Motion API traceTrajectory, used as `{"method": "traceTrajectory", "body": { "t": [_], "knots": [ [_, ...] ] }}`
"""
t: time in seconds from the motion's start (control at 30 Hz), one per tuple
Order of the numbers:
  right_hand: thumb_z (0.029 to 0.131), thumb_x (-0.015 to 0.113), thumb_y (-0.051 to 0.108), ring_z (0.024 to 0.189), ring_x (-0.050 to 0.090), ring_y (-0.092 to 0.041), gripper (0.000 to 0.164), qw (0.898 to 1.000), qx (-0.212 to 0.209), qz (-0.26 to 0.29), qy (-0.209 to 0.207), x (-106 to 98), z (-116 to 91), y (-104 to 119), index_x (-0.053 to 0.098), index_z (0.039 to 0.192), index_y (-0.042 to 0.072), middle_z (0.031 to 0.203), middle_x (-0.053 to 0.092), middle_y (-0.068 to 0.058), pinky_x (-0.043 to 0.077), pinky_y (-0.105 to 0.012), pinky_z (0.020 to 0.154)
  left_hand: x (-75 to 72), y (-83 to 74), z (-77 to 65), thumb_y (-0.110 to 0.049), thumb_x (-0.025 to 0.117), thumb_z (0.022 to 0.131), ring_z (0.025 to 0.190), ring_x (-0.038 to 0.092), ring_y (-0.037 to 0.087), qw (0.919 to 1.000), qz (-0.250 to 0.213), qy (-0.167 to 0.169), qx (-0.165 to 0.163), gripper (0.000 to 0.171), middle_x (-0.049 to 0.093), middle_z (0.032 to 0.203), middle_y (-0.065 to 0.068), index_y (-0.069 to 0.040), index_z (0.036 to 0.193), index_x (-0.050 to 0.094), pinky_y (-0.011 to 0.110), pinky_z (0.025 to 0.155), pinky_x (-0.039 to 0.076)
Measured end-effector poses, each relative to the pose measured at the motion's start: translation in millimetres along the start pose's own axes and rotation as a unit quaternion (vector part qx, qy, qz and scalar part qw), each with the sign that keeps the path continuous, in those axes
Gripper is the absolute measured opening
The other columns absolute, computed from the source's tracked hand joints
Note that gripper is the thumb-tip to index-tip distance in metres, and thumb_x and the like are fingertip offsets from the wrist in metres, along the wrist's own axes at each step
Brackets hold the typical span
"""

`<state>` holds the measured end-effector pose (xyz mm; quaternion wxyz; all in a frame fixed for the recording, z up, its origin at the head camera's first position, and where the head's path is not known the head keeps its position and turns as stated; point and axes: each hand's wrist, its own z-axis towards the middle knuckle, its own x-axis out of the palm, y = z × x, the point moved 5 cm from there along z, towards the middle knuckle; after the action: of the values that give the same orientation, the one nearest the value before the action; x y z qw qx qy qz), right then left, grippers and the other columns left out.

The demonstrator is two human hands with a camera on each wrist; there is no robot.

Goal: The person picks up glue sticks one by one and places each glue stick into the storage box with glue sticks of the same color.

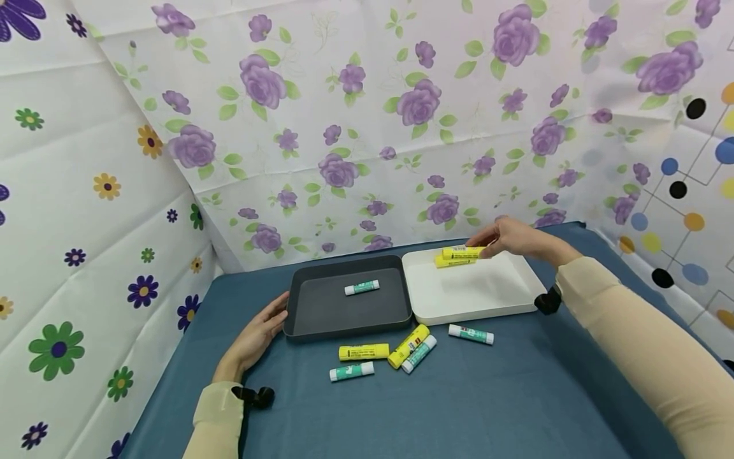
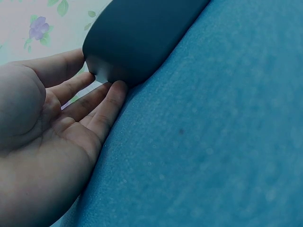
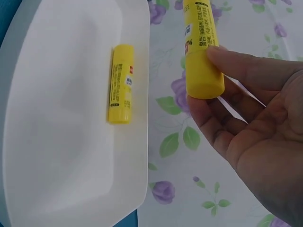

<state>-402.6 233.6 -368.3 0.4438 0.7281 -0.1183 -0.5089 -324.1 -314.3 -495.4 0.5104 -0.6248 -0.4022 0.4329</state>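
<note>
My right hand (image 1: 507, 239) pinches a yellow glue stick (image 3: 201, 52) by one end, above the white tray (image 1: 487, 296). Another yellow glue stick (image 3: 121, 85) lies in that tray, partly behind the held one in the head view. To the left, the dark grey tray (image 1: 327, 312) has a green-and-white glue stick (image 1: 362, 287) in it. My left hand (image 1: 255, 335) touches the grey tray's left end, its fingers nearly straight against the outer wall in the left wrist view.
In front of the trays lie two yellow glue sticks (image 1: 364, 352) and several green-and-white glue sticks (image 1: 471, 335) on the blue cloth (image 1: 459, 408). The trays stand side by side. Flowered sheets (image 1: 355, 127) hang behind and at the left.
</note>
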Motion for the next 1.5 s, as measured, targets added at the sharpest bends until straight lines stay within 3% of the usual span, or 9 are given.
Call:
{"method": "traceTrajectory", "body": {
  "t": [0.37,1.1,1.33,1.5],
  "knots": [
    [0.097,0.069,0.000,0.117,0.065,-0.031,0.037,0.999,0.006,-0.011,0.036,-6.9,15.9,-9.9,0.068,0.133,-0.006,0.134,0.067,-0.022,0.057,-0.043,0.098,-1.7,1.9,0.5,-0.024,0.047,0.114,0.156,0.018,0.035,1.0000,-0.001,-0.007,-0.006,0.062,0.018,0.170,0.015,-0.017,0.169,0.018,0.057,0.128,0.013],
    [0.095,0.070,-0.005,0.116,0.065,-0.035,0.034,0.998,0.025,-0.029,0.047,-11.0,31.3,-26.2,0.070,0.128,-0.008,0.133,0.066,-0.026,0.056,-0.050,0.101,-2.9,1.6,-0.6,-0.027,0.048,0.113,0.156,0.018,0.034,1.0000,-0.001,-0.005,-0.003,0.064,0.021,0.169,0.015,-0.018,0.169,0.019,0.057,0.128,0.013],
    [0.093,0.071,-0.008,0.118,0.064,-0.037,0.034,0.998,0.041,-0.022,0.051,-7.7,36.4,-38.9,0.070,0.127,-0.010,0.130,0.067,-0.026,0.057,-0.047,0.098,-2.3,0.9,-1.0,-0.024,0.047,0.114,0.156,0.019,0.034,0.9999,-0.001,-0.009,-0.008,0.061,0.023,0.168,0.015,-0.019,0.169,0.020,0.056,0.128,0.014],
    [0.092,0.072,-0.007,0.118,0.063,-0.039,0.034,0.997,0.053,-0.038,0.049,-5.1,38.0,-46.5,0.070,0.126,-0.009,0.129,0.068,-0.026,0.056,-0.051,0.100,-1.9,0.4,-0.4,-0.024,0.047,0.114,0.155,0.021,0.034,0.9999,-0.002,-0.010,-0.009,0.061,0.024,0.168,0.015,-0.019,0.168,0.021,0.056,0.128,0.014]
  ]
}}
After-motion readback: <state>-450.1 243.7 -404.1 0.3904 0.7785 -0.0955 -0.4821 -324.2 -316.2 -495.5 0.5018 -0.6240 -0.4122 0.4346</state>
